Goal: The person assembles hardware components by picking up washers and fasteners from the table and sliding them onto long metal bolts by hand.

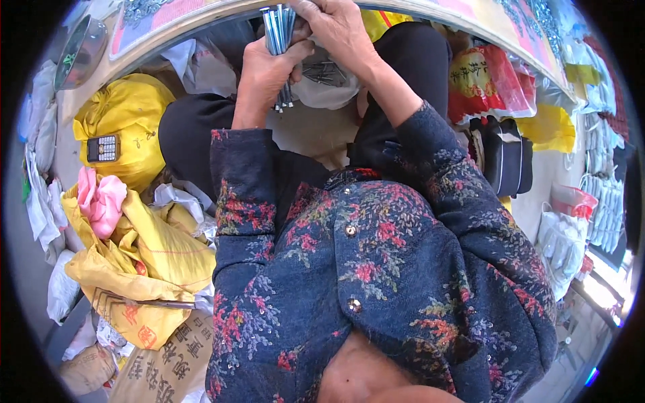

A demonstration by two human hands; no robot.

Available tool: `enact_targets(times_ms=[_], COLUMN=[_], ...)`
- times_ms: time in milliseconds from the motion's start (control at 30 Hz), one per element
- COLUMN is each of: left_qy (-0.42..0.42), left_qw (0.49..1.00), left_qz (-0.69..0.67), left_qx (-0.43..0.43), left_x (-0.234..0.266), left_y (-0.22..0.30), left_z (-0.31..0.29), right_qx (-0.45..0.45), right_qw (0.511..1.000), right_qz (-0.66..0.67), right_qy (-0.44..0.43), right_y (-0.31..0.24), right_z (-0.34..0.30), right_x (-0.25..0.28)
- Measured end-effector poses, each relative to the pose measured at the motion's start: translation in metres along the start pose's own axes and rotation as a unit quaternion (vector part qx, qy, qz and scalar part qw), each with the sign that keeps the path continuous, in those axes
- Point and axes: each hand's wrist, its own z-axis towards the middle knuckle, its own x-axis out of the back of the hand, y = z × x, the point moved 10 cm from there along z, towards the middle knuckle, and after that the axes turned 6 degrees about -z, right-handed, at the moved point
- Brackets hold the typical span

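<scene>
My left hand (265, 77) is wrapped round an upright bundle of long silver bolts (279, 30) at the top of the view. Some bolt heads stick up above the fist, and more ends show below it. Close against the bundle's upper right is my right hand (339, 33), fingers curled, with its tips partly cut off by the upper edge. What its fingers grip, if anything, is hidden. Beneath my hands, between the knees, a pale plastic bag or container (326, 97) holds several loose, darker-looking bolts (324, 72).
Over my knees runs a worktable edge (181, 30), with small metal pieces (531, 20) at its right. A metal bowl (80, 54) stands left. A phone (103, 148) lies on a yellow bag (144, 101). Yellow sacks (161, 248) lie left; a red bag (480, 84) is right.
</scene>
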Motion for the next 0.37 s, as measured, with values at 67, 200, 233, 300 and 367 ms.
enact_targets(times_ms=[67, 200, 233, 300, 367], left_qy=[-0.004, -0.021, -0.005, -0.016, -0.114], left_qw=[1.000, 0.983, 0.968, 0.955, 0.953], left_qz=[-0.020, -0.170, -0.237, -0.280, -0.273], left_qx=[0.007, 0.060, 0.081, 0.099, 0.060], left_x=[-0.006, -0.019, -0.022, -0.046, -0.067], left_y=[0.000, -0.004, -0.014, -0.023, 0.004], left_z=[0.003, 0.006, 0.012, 0.024, 0.043], right_qx=[0.063, 0.137, 0.124, 0.113, 0.299], right_qw=[0.995, 0.949, 0.941, 0.947, 0.878], right_qz=[-0.071, -0.275, -0.301, -0.217, -0.241], right_qy=[0.009, 0.074, 0.096, 0.207, 0.285], right_y=[-0.003, -0.019, -0.023, -0.011, -0.039], right_z=[0.011, 0.024, 0.028, 0.042, 0.052], right_x=[0.010, 0.034, 0.047, 0.101, 0.107])
